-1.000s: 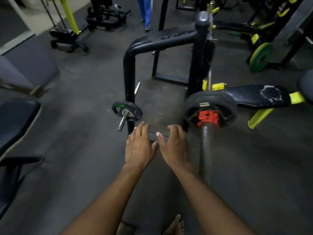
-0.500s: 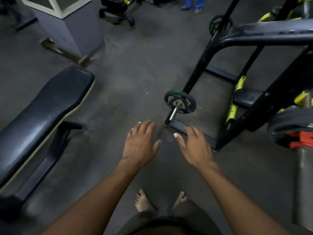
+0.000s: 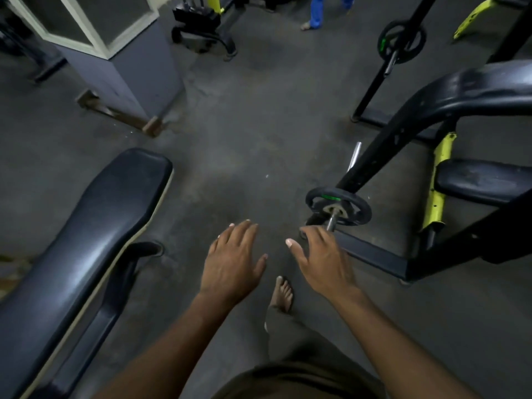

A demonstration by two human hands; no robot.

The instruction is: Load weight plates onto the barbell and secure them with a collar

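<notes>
A small black weight plate with a green mark hangs on a steel storage peg of the black rack frame, right of centre. My right hand is spread open just below and left of that plate, its fingertips close to the peg's end, holding nothing. My left hand hovers flat over the floor beside it, fingers apart and empty. A second black plate sits on another peg at the upper right. The barbell and its red collar are out of view.
A black padded bench slants across the lower left. A grey pillar base stands at upper left. Another pad with yellow supports lies at right. A person's blue-trousered legs stand at the top. My bare foot is on the floor.
The view has swung left, so the loaded barbell end with its red collar has left the frame. Both hands have moved apart, and my right hand is nearer the small plate's peg.
</notes>
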